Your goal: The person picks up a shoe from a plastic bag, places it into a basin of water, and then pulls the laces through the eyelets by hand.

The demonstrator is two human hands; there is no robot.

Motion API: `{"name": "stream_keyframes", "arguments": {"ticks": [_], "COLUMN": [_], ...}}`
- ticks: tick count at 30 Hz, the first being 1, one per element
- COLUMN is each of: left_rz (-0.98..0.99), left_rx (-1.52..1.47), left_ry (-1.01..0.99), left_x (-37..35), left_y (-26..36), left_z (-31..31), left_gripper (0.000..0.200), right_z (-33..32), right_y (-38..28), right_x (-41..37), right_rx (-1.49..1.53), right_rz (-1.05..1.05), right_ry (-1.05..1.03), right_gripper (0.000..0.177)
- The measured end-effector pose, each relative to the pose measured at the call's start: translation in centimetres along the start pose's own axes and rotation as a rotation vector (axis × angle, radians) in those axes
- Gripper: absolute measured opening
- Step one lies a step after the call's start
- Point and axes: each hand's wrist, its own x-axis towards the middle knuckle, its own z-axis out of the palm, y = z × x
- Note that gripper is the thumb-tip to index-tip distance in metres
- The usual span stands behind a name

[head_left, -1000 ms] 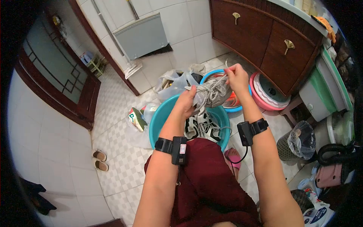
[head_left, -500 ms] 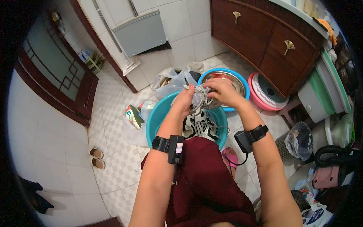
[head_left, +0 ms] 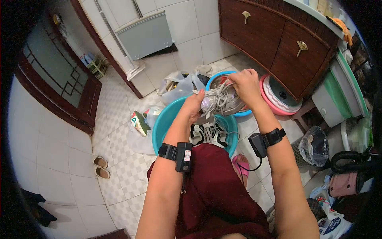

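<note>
A grey laced shoe is held up over the teal basin. My left hand grips its left end, with the thumb up beside the laces. At the shoe's other end my right hand is closed with the fingers bent, pinching a lace or the shoe's upper edge; which one is hard to make out. Loose grey laces lie across the top of the shoe. Below, black-and-white shoes with grey laces rest in the basin.
Behind the basin are plastic bags and a blue-rimmed metal bowl. Pink and white basins stand under the brown cabinet. A lined bin is at the right, a green-and-white shoe at the left.
My right hand has moved up and to the right, and its fingers have closed. More of the grey shoe now shows between my hands. The view has shifted slightly.
</note>
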Motion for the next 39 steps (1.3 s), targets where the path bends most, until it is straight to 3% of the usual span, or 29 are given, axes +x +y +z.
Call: {"name": "stream_keyframes", "arguments": {"ticks": [4, 7, 9, 13, 14, 17, 18, 21, 22, 25, 29, 39], "left_rz": [0.007, 0.153, 0.164, 0.201, 0.197, 0.207, 0.223, 0.273, 0.29, 0.351, 0.348, 0.363], "left_rx": [0.086, 0.391, 0.308, 0.279, 0.248, 0.175, 0.165, 0.151, 0.151, 0.211, 0.223, 0.358], "left_ry": [0.086, 0.195, 0.151, 0.171, 0.213, 0.323, 0.345, 0.325, 0.305, 0.346, 0.42, 0.47], "left_x": [-0.5, -3.0, -3.1, -2.4, -2.2, -2.5, -2.8, -1.8, -1.2, -0.2, -0.5, -0.2], "left_y": [0.7, 1.9, 1.3, 0.9, 0.7, 1.2, 1.4, 0.9, 0.5, -0.3, -0.1, 0.0], "left_z": [0.2, 2.3, 2.7, 1.9, 1.6, 1.8, 2.1, 1.3, 0.8, 0.2, 0.1, 0.4], "left_gripper": [0.051, 0.054, 0.054, 0.051, 0.047, 0.038, 0.036, 0.04, 0.042, 0.039, 0.036, 0.039], "right_z": [0.0, 0.7, 2.5, 3.2, 3.6, 3.4, 3.1, 1.7, 2.2, 3.1, 4.1, 4.2], "right_y": [-0.5, -2.2, -3.3, -3.9, -3.4, -2.4, -2.8, -4.1, -4.7, -5.7, -5.9, -5.4], "right_x": [1.3, 3.0, 4.1, 4.0, 3.7, 3.0, 2.7, 1.2, 0.3, -0.9, -1.4, -2.3], "right_rx": [0.179, 0.58, 0.783, 1.036, 0.924, 0.478, 0.514, 0.509, 0.497, 0.476, 0.525, 0.631], "right_rz": [0.158, 0.356, 0.386, 0.418, 0.318, 0.17, 0.267, 0.308, 0.212, 0.163, 0.104, 0.379], "right_ry": [-0.152, -0.223, -0.372, -0.668, -0.591, -0.117, -0.008, -0.321, -0.233, -0.23, -0.082, -0.099], "right_gripper": [0.012, 0.015, 0.019, 0.043, 0.057, 0.055, 0.042, 0.026, 0.025, 0.028, 0.019, 0.019]}}
